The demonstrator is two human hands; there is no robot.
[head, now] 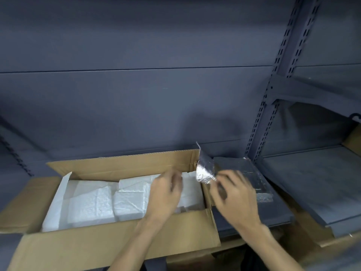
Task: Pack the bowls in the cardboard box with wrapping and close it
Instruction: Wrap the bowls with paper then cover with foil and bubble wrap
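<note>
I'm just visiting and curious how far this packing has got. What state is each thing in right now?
cardboard box: open, all flaps folded out.
white wrapping: lying inside the box, covering the contents.
bowls: none visible.
silvery sheet: raised at the box's right end, by the right hand; blurred.
left hand: over the wrapping, grip unclear.
right hand: beside the box, blurred.

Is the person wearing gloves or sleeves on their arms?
No. The left hand and the right hand are both bare, with no gloves, rings or watch showing. Both forearms are bare too, with no sleeves in view. The picture is a little blurry.
</note>
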